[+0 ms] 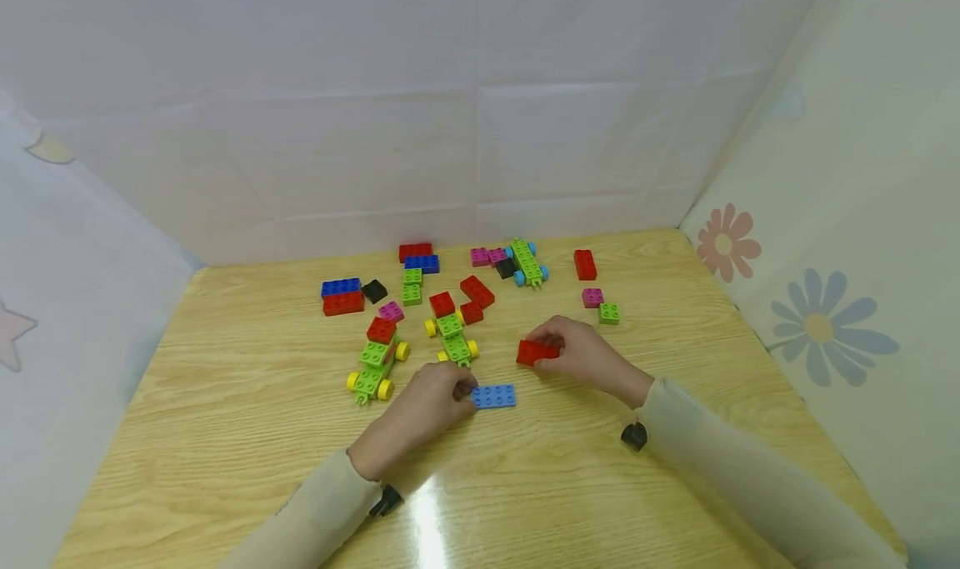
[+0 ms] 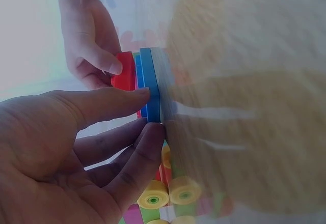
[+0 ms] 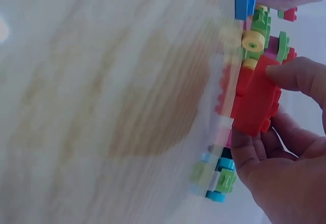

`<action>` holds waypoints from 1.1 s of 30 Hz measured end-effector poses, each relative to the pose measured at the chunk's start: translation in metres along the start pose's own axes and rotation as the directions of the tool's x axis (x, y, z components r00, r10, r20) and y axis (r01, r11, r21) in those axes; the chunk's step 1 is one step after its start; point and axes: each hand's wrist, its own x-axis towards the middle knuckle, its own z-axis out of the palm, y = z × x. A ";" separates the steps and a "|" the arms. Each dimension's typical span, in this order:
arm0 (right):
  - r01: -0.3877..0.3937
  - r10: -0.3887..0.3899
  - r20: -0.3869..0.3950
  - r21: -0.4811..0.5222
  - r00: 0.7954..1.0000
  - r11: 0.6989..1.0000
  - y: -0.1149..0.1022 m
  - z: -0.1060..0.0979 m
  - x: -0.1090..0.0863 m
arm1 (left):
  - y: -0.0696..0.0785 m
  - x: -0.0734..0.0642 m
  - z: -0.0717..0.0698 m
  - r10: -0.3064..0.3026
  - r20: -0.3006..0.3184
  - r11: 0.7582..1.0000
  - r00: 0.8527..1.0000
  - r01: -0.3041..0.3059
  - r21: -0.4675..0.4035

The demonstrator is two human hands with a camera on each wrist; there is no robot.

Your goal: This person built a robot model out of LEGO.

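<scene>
My left hand (image 1: 431, 402) pinches a light blue brick (image 1: 494, 396) at its left end, thumb on one side and fingertips on the other. The brick lies flat on the table with its studs up. To the right, my right hand (image 1: 581, 354) grips a red brick (image 1: 537, 353) between thumb and fingers. In the right wrist view that red brick (image 3: 257, 96) is tilted, with a smooth long side facing the camera. A gap separates the two bricks. Near my left hand stand two green wheeled bases with yellow wheels, one (image 1: 454, 344) just beyond it and one (image 1: 371, 377) to its left.
Behind the hands lie loose bricks: red and blue ones (image 1: 342, 294) at left, a black one (image 1: 374, 291), and red ones (image 1: 477, 291) in the middle. A green base with blue wheels (image 1: 527, 262) stands further back. Pink (image 1: 592, 297) and green (image 1: 609, 313) bricks sit at right.
</scene>
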 end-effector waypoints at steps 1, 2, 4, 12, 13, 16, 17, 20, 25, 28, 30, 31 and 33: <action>0.005 -0.005 0.009 -0.003 1.000 1.000 -0.002 0.002 -0.001 | 0.000 0.000 0.000 0.002 0.001 1.000 1.000 -0.002 0.001; 0.013 -0.013 0.019 -0.001 1.000 1.000 -0.003 0.003 -0.003 | 0.000 0.000 0.000 0.003 0.002 1.000 1.000 -0.003 0.001; 0.038 -0.038 0.045 -0.007 0.998 0.999 -0.006 0.006 -0.005 | 0.001 0.000 -0.001 0.009 0.001 1.000 1.000 -0.009 0.001; 0.146 -0.143 0.115 -0.014 0.983 0.989 -0.016 0.014 -0.012 | 0.000 0.000 -0.002 0.049 -0.008 0.999 0.999 -0.048 0.013; 0.155 -0.152 0.121 -0.014 0.981 0.988 -0.016 0.015 -0.013 | 0.000 0.000 -0.002 0.050 -0.009 0.999 0.999 -0.049 0.013; 0.175 -0.173 0.136 -0.004 0.976 0.985 -0.016 0.017 -0.014 | 0.001 0.000 -0.002 0.050 -0.007 0.999 0.999 -0.050 0.010; 0.184 -0.182 0.139 -0.002 0.973 0.983 -0.016 0.018 -0.014 | 0.001 0.000 -0.002 0.051 -0.007 0.999 0.999 -0.050 0.011; 0.202 -0.201 0.143 0.002 0.969 0.979 -0.016 0.019 -0.015 | 0.001 0.001 -0.002 0.053 -0.004 0.999 0.999 -0.052 0.016; 0.230 -0.225 0.159 -0.012 0.961 0.973 -0.018 0.022 -0.017 | 0.000 0.002 -0.002 0.052 0.002 0.999 0.999 -0.052 0.010; 0.256 -0.246 0.171 -0.037 0.954 0.966 -0.020 0.024 -0.017 | 0.000 0.002 -0.001 0.040 0.008 0.999 0.999 -0.040 0.000; 0.277 -0.264 0.175 -0.053 0.948 0.959 -0.020 0.025 -0.016 | 0.000 0.002 -0.001 0.033 0.008 0.999 0.999 -0.033 0.003; 0.288 -0.273 0.176 -0.067 0.946 0.955 -0.019 0.026 -0.015 | 0.000 0.002 -0.001 0.026 0.007 1.000 1.000 -0.026 0.001; 0.303 -0.285 0.181 -0.085 0.941 0.949 -0.020 0.028 -0.015 | 0.000 0.001 -0.001 0.020 0.004 1.000 1.000 -0.020 0.003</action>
